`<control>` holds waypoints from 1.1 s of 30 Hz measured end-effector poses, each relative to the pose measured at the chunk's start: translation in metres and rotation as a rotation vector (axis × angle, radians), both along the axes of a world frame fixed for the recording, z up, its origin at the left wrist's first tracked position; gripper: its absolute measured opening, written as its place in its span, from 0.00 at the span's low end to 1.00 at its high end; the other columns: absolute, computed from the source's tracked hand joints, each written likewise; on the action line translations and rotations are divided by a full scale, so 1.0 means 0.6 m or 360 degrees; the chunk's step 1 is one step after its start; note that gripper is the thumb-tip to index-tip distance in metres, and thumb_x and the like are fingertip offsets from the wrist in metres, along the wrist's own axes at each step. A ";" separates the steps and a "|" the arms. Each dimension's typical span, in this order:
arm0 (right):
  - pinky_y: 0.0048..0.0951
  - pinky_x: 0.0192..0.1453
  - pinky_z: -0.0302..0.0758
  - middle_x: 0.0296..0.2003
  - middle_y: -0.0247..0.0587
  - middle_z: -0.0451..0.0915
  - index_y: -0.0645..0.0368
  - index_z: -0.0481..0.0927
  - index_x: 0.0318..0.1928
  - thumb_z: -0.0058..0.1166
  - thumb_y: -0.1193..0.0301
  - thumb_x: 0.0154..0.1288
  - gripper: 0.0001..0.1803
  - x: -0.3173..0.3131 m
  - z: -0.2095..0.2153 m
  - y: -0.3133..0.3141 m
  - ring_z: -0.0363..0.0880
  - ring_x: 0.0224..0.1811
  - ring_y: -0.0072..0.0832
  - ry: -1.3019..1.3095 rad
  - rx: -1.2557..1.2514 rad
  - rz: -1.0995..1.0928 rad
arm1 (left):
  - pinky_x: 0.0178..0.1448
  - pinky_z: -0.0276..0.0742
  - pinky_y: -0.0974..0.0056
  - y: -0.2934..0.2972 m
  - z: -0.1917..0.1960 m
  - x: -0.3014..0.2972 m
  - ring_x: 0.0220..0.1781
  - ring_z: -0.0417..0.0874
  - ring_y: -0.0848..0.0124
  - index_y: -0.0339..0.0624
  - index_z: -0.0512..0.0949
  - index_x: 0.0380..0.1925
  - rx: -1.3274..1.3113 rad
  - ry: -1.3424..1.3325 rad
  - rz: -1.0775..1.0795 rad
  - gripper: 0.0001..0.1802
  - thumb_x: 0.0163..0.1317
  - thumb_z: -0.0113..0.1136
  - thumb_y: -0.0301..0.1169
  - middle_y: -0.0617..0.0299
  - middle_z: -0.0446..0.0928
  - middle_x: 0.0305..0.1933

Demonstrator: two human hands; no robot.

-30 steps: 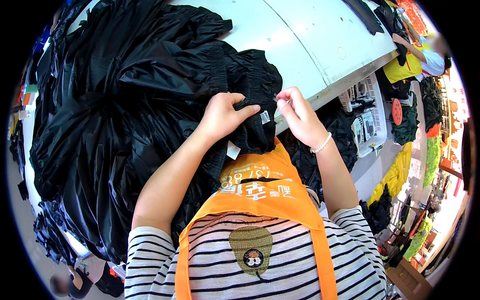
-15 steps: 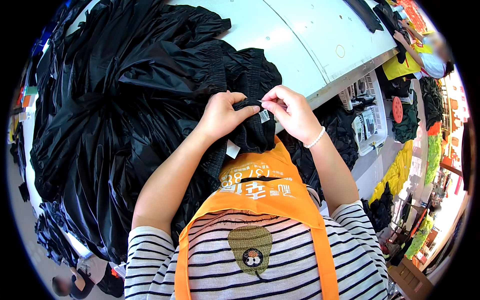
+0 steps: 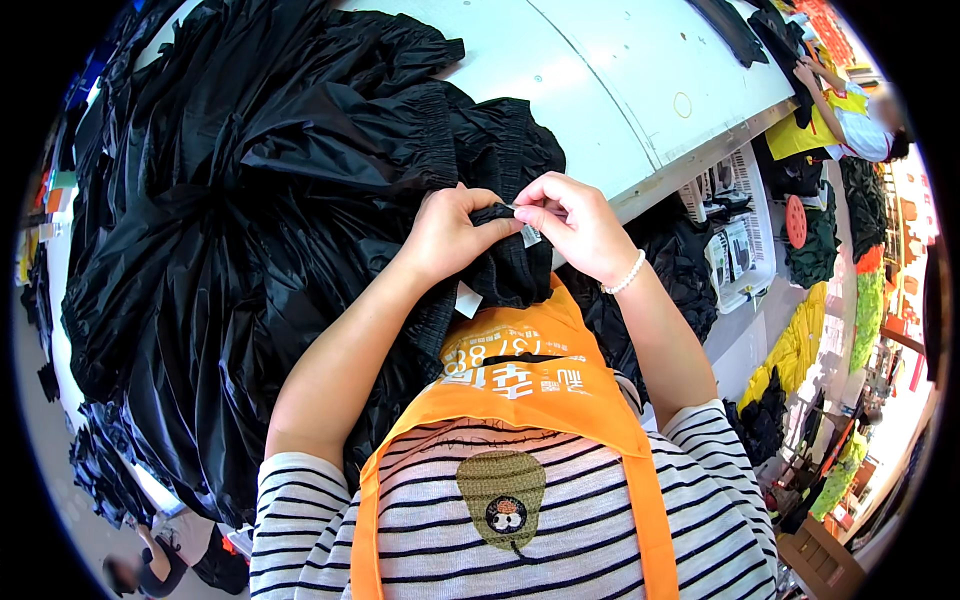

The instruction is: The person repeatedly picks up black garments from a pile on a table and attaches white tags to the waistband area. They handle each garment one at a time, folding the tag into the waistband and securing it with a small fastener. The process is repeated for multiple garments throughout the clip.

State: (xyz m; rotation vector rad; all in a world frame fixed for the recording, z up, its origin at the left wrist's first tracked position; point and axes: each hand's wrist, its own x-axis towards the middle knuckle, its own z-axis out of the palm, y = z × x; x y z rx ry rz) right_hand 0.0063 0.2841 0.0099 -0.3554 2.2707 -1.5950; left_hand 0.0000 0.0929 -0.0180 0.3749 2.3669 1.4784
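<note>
A black garment with a gathered elastic waistband (image 3: 505, 135) lies before me at the table's near edge. My left hand (image 3: 450, 228) pinches a fold of its waistband between thumb and fingers. Close beside it, my right hand (image 3: 572, 222) is closed with thumb and forefinger pressed on the same black edge, fingertips nearly meeting the left thumb. A small white label (image 3: 530, 236) shows just below the right fingertips. Another white tag (image 3: 467, 300) hangs lower on the black cloth, by my orange apron (image 3: 520, 330).
Heaped black garments (image 3: 200, 200) cover the left of the white table (image 3: 600, 70). Beyond its right edge stand a white plastic basket (image 3: 745, 250) with packets and a yellow cloth pile (image 3: 790, 340). A co-worker (image 3: 860, 115) handles dark cloth at the far right; another person (image 3: 155, 565) is at lower left.
My right hand has shifted slightly left, closer to the left thumb, and its fingertips now press on the black edge. The co-worker at far right has moved a little.
</note>
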 end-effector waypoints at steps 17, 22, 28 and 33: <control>0.19 0.41 0.75 0.32 0.33 0.76 0.65 0.76 0.39 0.57 0.79 0.61 0.06 0.001 -0.013 0.000 0.79 0.36 0.18 0.0082 -0.0080 0.0027 | 0.41 0.68 0.66 0.002 -0.004 0.001 0.31 0.73 0.70 0.36 0.83 0.34 0.0022 -0.0009 -0.0029 0.13 0.50 0.69 0.32 0.54 0.79 0.26; 0.18 0.39 0.75 0.32 0.33 0.78 0.64 0.77 0.38 0.57 0.78 0.62 0.04 0.004 -0.015 0.001 0.78 0.35 0.16 0.0012 -0.0101 -0.0028 | 0.43 0.69 0.66 0.001 -0.004 -0.001 0.32 0.73 0.69 0.36 0.83 0.33 0.0044 -0.0003 -0.0060 0.13 0.50 0.69 0.32 0.54 0.79 0.27; 0.16 0.37 0.72 0.33 0.30 0.78 0.62 0.78 0.41 0.56 0.71 0.65 0.08 0.005 -0.037 0.009 0.74 0.31 0.13 -0.0099 -0.0056 -0.0290 | 0.45 0.70 0.65 0.003 -0.004 0.001 0.34 0.74 0.69 0.35 0.83 0.33 0.0108 0.0018 -0.0029 0.13 0.49 0.69 0.30 0.54 0.81 0.29; 0.16 0.31 0.67 0.30 0.28 0.77 0.64 0.79 0.38 0.63 0.67 0.59 0.14 0.013 -0.039 -0.002 0.69 0.27 0.11 -0.0088 -0.0243 -0.0288 | 0.46 0.70 0.66 0.006 -0.012 0.003 0.34 0.75 0.69 0.35 0.83 0.34 0.0158 0.0094 0.0013 0.13 0.49 0.70 0.29 0.55 0.81 0.30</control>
